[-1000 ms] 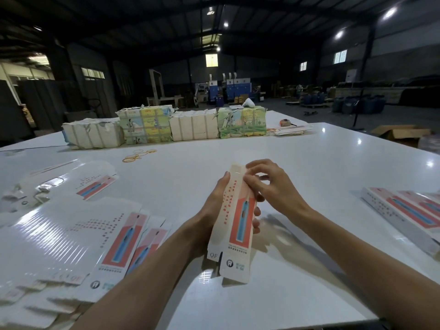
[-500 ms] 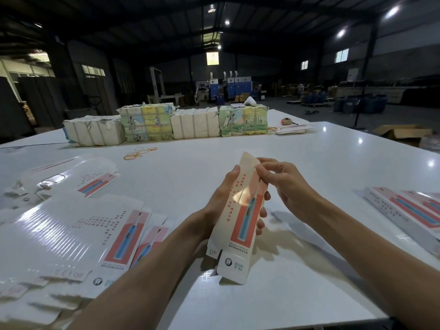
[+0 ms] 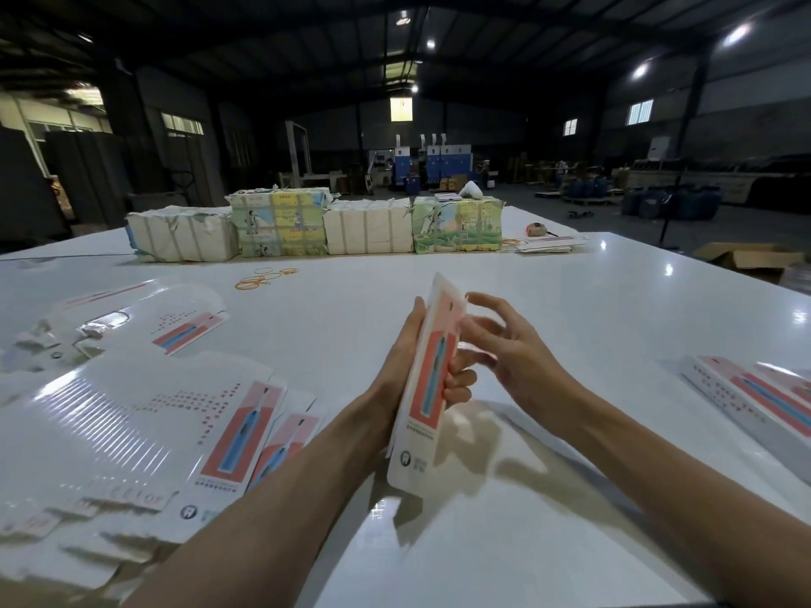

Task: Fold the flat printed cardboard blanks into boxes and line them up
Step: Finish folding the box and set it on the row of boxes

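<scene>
- Head view: in a dim warehouse, a person at a white table (image 3: 570, 291) holds a half-formed box (image 3: 432, 388) upright at the centre of the frame, its lower end close above the tabletop.
- The left hand (image 3: 403, 357) grasps the box from its 9 o'clock side, thumb along the near edge and fingers (image 3: 458, 381) curled round the back. The grip appears meant to steady the sleeve while its upper end is worked.
- The right hand (image 3: 518, 357) is released, fingers spread and blurred at the box's 2 o'clock. Whether they touch the card cannot be told, but they look placed to tuck the top flap.
- Flat blanks (image 3: 145, 432) lie fanned at 8 o'clock, within the left arm's reach, seemingly as the supply pile.
- Finished boxes (image 3: 759, 397) lie side by side at 3 o'clock, well apart from the blanks, probably the row this one joins once it is closed.
- At 12 o'clock, across the table, wrapped bundles (image 3: 281, 223) stand in a line, with loose rubber bands (image 3: 263, 277) just in front.
</scene>
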Demonstrator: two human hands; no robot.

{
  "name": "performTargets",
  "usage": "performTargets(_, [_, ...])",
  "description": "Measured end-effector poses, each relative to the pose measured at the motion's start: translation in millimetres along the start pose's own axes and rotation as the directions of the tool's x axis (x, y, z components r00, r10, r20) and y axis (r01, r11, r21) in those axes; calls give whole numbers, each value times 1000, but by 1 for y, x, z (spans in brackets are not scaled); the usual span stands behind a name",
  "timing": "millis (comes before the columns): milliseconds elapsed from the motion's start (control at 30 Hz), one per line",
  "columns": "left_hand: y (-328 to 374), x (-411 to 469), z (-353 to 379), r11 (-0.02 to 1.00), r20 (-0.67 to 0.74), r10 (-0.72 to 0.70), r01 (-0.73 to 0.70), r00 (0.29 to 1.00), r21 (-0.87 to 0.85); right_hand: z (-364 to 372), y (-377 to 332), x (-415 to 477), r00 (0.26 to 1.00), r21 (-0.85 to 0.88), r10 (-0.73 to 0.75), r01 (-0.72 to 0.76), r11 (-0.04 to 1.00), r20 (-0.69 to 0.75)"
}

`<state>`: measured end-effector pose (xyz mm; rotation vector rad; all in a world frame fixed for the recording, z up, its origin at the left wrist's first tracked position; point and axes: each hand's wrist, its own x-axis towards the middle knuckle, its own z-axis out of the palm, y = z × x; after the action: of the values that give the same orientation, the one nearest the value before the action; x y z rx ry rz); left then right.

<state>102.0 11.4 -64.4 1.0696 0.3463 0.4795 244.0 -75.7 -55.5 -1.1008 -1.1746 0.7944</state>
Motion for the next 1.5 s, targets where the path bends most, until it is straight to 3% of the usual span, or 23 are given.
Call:
performTargets(133, [-5,2,-2,1000,-39,14,-14,999,-1,6,7,-2,999,-33,-46,45,998,-3])
performTargets(300, [-7,2,5,953,-282,255,-190,925,237,0,7,0,990,-125,-114,102,987,-88])
performTargets(467, [-12,2,8,752,-224,521,-320,824,576,0,6,4,978,-192,-142,111,975,-153])
performTargets(600, [-11,1,16,787,-81,436,-337,896,517,-1,3,3,976,-157,-138,112,981,-170])
performTargets(700, [-13,-1,20,749,-31,419,-327,907,577,-2,0,2,978,-143,-132,109,984,-159])
performTargets(933, [-11,-2,18,787,-102,391,-275,915,553,0,3,2,978,-209,-190,169,963,-83])
performTargets(1133, [-12,-5,17,794,-152,339,-196,928,575,-3,9,2,991,-233,-129,120,965,-23])
performTargets(1333, [-11,-8,19,781,-108,277,-158,955,604,-8,11,8,962,-137,-117,85,987,-248])
performTargets(1500, [-14,-9,22,776,-51,244,-163,968,610,-18,15,12,962,-118,-60,30,993,-266])
